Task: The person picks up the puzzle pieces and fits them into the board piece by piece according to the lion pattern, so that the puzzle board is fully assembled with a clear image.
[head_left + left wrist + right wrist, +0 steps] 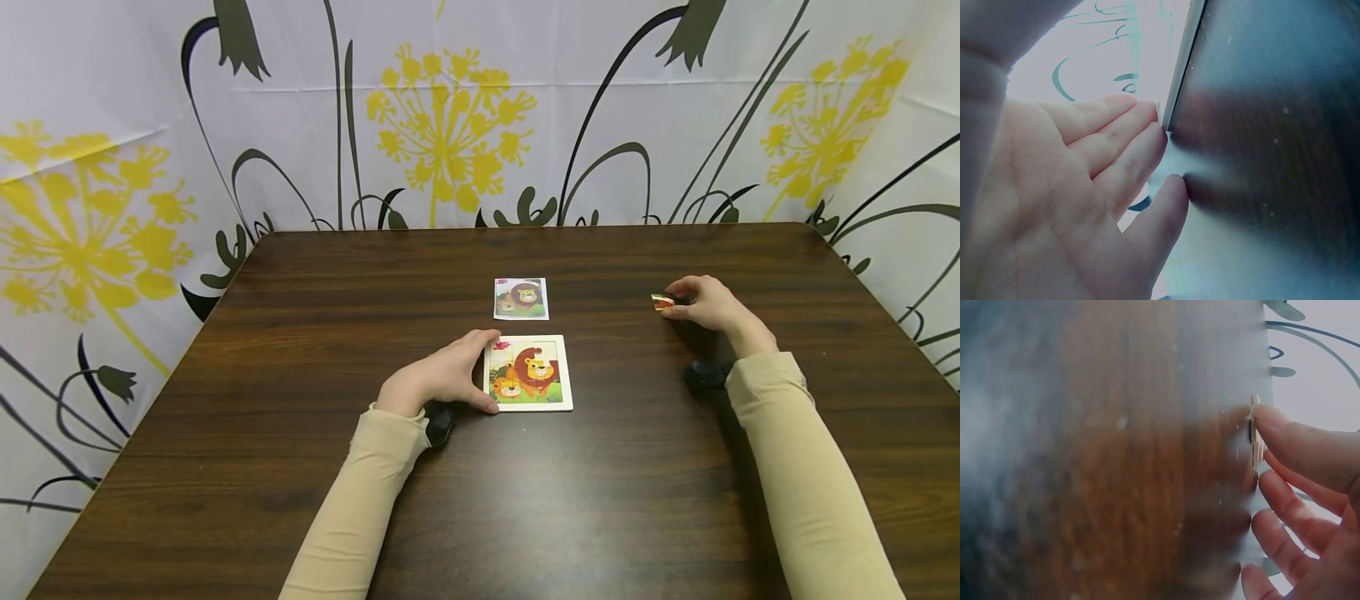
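A lion jigsaw puzzle [528, 372] in a cream-edged square tray lies on the table. A pale patch shows at its upper right. My left hand [442, 375] holds the tray's left side, thumb at the near corner and fingertips at the far one. In the left wrist view its fingers [1129, 169] look fairly straight; the puzzle picture does not show there. To the right, my right hand [712, 308] pinches a small red and cream puzzle piece [662, 302] between thumb and fingers. The right wrist view shows that piece [1255, 434] edge-on, close to the tabletop.
A square picture card [521, 299] with the same lion scene lies just beyond the tray. The dark wooden table [300, 308] ends at a flower-patterned cloth [450, 125] behind it. Each wrist wears a black device, the right one [707, 377] close above the table.
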Available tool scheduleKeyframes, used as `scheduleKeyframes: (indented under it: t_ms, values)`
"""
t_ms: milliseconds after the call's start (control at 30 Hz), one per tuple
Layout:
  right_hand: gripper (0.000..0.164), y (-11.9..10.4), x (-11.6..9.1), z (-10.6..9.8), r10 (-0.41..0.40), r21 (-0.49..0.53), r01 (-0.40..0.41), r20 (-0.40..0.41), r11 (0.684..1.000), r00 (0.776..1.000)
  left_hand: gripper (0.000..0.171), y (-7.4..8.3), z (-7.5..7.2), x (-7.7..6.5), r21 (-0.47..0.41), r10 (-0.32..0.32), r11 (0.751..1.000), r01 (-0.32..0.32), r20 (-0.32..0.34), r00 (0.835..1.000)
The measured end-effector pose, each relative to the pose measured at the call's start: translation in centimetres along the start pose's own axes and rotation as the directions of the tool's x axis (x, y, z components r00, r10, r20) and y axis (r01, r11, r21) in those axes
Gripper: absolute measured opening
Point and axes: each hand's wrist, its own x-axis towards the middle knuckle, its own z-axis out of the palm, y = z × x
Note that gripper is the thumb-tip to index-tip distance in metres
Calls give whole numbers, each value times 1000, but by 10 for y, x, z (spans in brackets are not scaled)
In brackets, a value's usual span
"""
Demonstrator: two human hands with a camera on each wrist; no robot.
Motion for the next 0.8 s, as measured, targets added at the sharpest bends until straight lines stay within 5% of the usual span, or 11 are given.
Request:
scheduleKeyframes:
  t_ms: [800]
  values:
    - [38,-10,-3,3,74,38,-72,-40,997,996,101,0,1,-1,12,1,1000,-1,0,1000]
